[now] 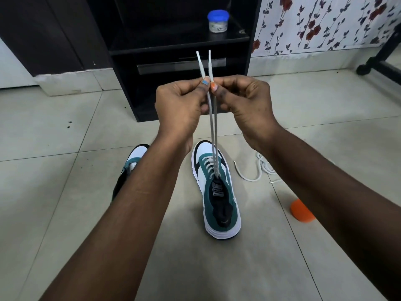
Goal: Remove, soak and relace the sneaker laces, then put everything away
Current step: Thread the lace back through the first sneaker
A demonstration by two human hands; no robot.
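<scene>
Both forearms reach forward from the bottom of the view, and the hands meet above the floor [65, 203]. Left hand [180, 105] pinches one end of the white lace [213, 135] between thumb and curled fingers; right hand [245, 103] pinches the other end the same way, just beside it. Two stiff tips stick up above the fingers, and both strands run taut and nearly parallel down to the top eyelets of the laced sneaker [217, 192].

That sneaker, teal, white and black, stands upright below the hands, toe pointing away, its lace criss-crossed through the eyelets. Second sneaker [132, 161] lies below the left wrist, mostly hidden by the left forearm. Loose lace [260, 168] lies coiled on the tiles under the right wrist, partly covered by the arm. Nearer, an orange object [301, 210] peeks out beside the right forearm. Beyond the hands, a blue-lidded tub [217, 21] sits on a black shelf unit [173, 44].
</scene>
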